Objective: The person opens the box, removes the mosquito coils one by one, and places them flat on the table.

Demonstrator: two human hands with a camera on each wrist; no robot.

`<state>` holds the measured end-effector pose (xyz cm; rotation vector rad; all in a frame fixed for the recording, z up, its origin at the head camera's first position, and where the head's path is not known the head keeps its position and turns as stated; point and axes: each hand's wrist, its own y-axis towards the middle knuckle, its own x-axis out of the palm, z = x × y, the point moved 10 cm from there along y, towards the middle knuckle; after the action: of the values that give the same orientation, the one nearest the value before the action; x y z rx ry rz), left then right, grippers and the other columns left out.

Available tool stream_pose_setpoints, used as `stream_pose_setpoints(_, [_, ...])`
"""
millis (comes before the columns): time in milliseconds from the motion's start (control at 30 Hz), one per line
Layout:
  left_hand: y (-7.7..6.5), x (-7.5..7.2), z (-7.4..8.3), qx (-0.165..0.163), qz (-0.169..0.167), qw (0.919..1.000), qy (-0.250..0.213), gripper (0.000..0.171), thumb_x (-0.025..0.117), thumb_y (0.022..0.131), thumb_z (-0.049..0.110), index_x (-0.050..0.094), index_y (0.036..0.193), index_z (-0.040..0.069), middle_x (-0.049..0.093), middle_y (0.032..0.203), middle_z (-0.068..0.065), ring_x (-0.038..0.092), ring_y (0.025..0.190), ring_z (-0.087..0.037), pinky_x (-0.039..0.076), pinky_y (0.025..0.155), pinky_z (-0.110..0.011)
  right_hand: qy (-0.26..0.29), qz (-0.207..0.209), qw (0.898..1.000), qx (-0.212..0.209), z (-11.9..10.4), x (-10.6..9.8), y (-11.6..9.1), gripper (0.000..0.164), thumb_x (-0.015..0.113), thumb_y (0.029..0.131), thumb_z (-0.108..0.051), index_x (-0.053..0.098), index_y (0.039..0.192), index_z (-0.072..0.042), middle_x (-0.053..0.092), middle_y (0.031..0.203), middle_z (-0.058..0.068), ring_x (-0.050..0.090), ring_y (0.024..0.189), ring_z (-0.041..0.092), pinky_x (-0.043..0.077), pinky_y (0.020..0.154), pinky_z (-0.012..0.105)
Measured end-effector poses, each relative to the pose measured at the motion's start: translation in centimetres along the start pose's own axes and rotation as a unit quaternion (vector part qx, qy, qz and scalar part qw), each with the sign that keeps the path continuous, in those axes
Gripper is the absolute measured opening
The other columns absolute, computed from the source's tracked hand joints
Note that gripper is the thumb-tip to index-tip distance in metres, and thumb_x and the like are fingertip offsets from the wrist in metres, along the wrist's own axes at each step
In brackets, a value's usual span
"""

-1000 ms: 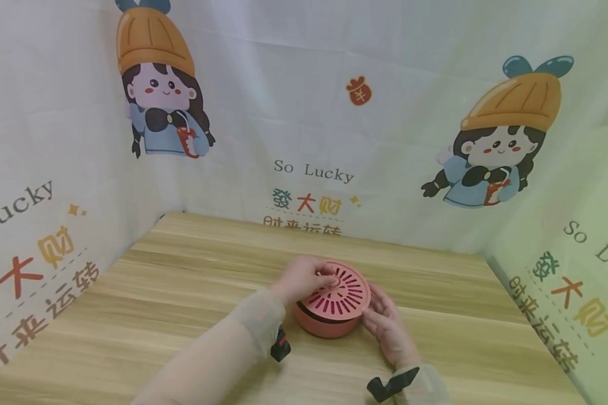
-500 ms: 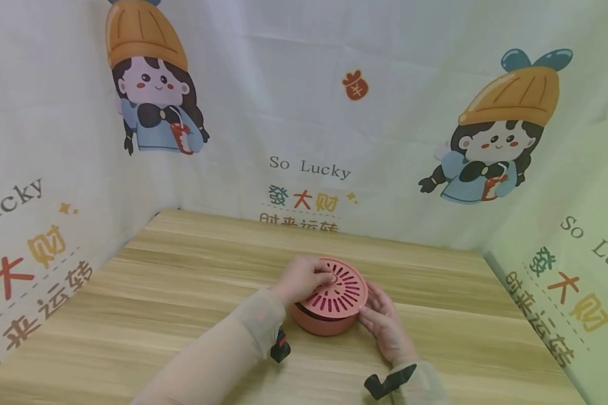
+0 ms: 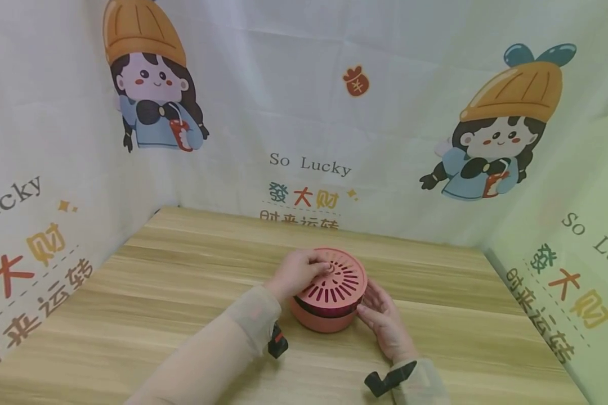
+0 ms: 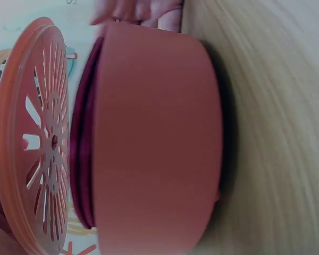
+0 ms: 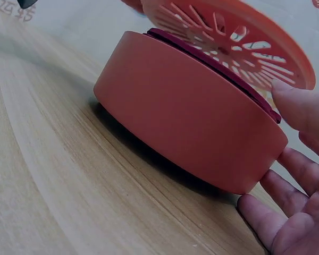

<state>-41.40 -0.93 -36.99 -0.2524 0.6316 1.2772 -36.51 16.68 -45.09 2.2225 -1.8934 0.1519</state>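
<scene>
A round coral-pink box (image 3: pixel 324 323) stands on the wooden table. Its slotted lid (image 3: pixel 353 288) hangs over it, lifted and apart from the rim. At the lid's centre, my left hand (image 3: pixel 295 273) pinches the small knob. A dark purple inner rim (image 4: pixel 84 149) rises above the box wall in the left wrist view. My right hand (image 3: pixel 385 325) holds the box's right side, fingers behind and thumb in front. In the right wrist view its fingertips meet the wall of the box (image 5: pixel 186 114), and the thumb (image 5: pixel 292 103) overlaps the lid's edge. The box's inside is hidden.
The wooden table (image 3: pixel 182 287) reaches to a white printed cloth (image 3: pixel 243 112) at the back and sides. A black camera mount (image 3: pixel 277 340) sits at the left wrist, another black mount (image 3: pixel 389 379) at the right wrist.
My left hand has raised the slotted lid off the box, so the purple inner rim shows beneath it. The right hand stays at the box's side. The head view has shifted slightly.
</scene>
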Motion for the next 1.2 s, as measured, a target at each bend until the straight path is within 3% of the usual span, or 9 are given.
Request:
stream_pose_setpoints(233, [-0.2, -1.2, 0.0, 0.000, 0.009, 0.9993, -0.037, 0.013, 0.063, 0.094, 0.021, 0.074, 0.094, 0.014, 0.069, 0.091, 0.005, 0.060, 0.084, -0.008, 0.049, 0.074, -0.025, -0.041, 0.008, 0.999, 0.001, 0.1, -0.2, 0.2, 0.068, 0.058, 0.086, 0.010, 0.030, 0.147, 0.002, 0.031, 0.151, 0.021, 0.032, 0.137, 0.035, 0.045, 0.097, 0.022])
stream_pose_setpoints(467, [-0.6, -3.6, -1.4, -0.027, 0.033, 0.9964, -0.073, 0.013, 0.063, 0.094, 0.019, 0.074, 0.094, 0.011, 0.070, 0.087, 0.002, 0.060, 0.073, -0.008, 0.046, 0.056, -0.022, -0.054, 0.007, 0.998, 0.012, 0.4, -0.2, 0.3, 0.063, 0.059, 0.088, 0.007, 0.033, 0.146, 0.005, 0.032, 0.151, 0.021, 0.030, 0.138, 0.033, 0.044, 0.097, 0.020])
stream_pose_setpoints(533, [-0.8, -4.5, -2.1, -0.036, 0.040, 0.9959, -0.073, 0.014, 0.063, 0.094, 0.020, 0.074, 0.095, 0.011, 0.070, 0.087, 0.001, 0.060, 0.073, -0.009, 0.047, 0.055, -0.022, -0.062, 0.005, 0.998, 0.014, 0.3, -0.1, 0.2, 0.064, 0.059, 0.088, 0.006, 0.033, 0.146, 0.004, 0.032, 0.151, 0.021, 0.029, 0.139, 0.033, 0.042, 0.099, 0.021])
stream_pose_setpoints(900, [-1.7, -9.5, -6.7, -0.050, 0.084, 0.9943, -0.042, 0.019, 0.058, 0.097, 0.018, 0.072, 0.105, 0.008, 0.070, 0.101, -0.006, 0.066, 0.090, -0.016, 0.054, 0.077, -0.030, -0.057, 0.006, 0.998, 0.020, 0.3, 0.0, 0.1, 0.063, 0.059, 0.089, 0.007, 0.035, 0.146, 0.002, 0.033, 0.151, 0.019, 0.030, 0.139, 0.032, 0.041, 0.102, 0.024])
stream_pose_setpoints(1200, [-2.6, -11.6, -10.3, -0.094, 0.095, 0.9910, -0.006, 0.022, 0.059, 0.097, 0.022, 0.071, 0.107, 0.006, 0.068, 0.102, -0.008, 0.064, 0.089, -0.017, 0.052, 0.070, -0.028, -0.064, -0.003, 0.998, 0.023, 0.2, 0.2, 0.0, 0.063, 0.060, 0.089, 0.005, 0.035, 0.146, 0.002, 0.032, 0.152, 0.017, 0.027, 0.140, 0.032, 0.035, 0.107, 0.031])
